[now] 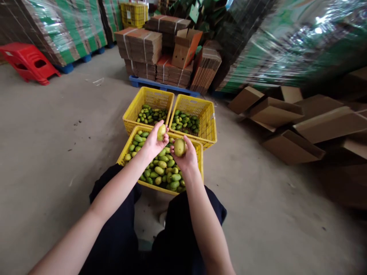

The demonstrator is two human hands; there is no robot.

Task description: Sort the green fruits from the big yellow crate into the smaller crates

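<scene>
My left hand (155, 142) is closed around a yellowish oval fruit (161, 132) that looks like a lemon. In my right hand (188, 157) rests a rounder yellow-green fruit (179, 147), held between thumb and fingers. Both hands are above the near yellow crate (201, 162), which holds many green and yellow-green oval fruits (162, 164). Behind it stand two more crates. The far left crate (130, 109) and the far right crate (211, 122) each have green fruits on the bottom.
My knees flank the near crate. A blue pallet (137, 81) bears bundled flat cardboard (140, 46) beyond the crates. Cardboard boxes (275, 112) are heaped at right. A red stool (28, 63) is at left, near wrapped stacks (65, 30). Another yellow crate (133, 14) stands far back.
</scene>
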